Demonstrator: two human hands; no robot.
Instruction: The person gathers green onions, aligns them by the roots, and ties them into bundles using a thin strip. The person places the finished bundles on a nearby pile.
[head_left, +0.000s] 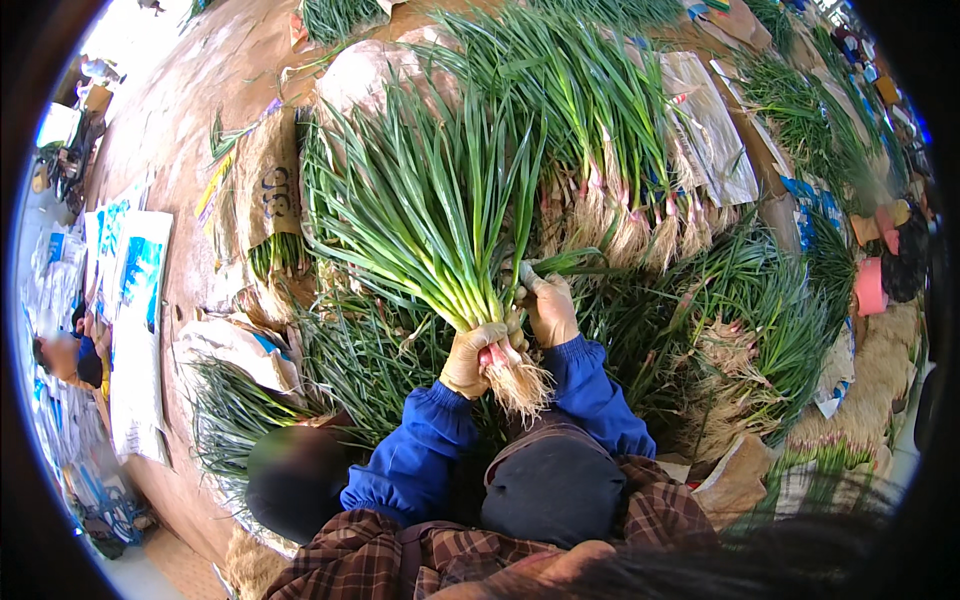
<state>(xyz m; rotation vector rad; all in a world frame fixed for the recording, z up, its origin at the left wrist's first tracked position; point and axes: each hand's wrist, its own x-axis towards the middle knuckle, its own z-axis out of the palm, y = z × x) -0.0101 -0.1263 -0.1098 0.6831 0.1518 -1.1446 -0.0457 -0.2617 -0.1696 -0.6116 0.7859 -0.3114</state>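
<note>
Pale, thin gloves cover both hands, below blue sleeves. My left hand (469, 360) is wrapped around the lower stalks of a bunch of green garlic (457, 240). Its long flat leaves fan up and away from me, while the pinkish bulbs and stringy roots (521, 386) hang out below the fist, towards me. At the bunch's right side is my right hand (553, 307), fingers bent, the tips close to the stalks. A loose green leaf (566, 261) juts out rightwards beside those fingertips; whether they grip it is unclear. Loose green garlic (375, 345) lies heaped beneath both hands.
Beyond the bunch, more green garlic (592, 112) rests with roots towards me, beside a white woven sack (712, 127). Another rooty pile (727, 352) lies right. Brown sacking (270, 172) wraps stalks at left. Dark rounded covers (555, 487) are near my body. A person (67, 356) is far left.
</note>
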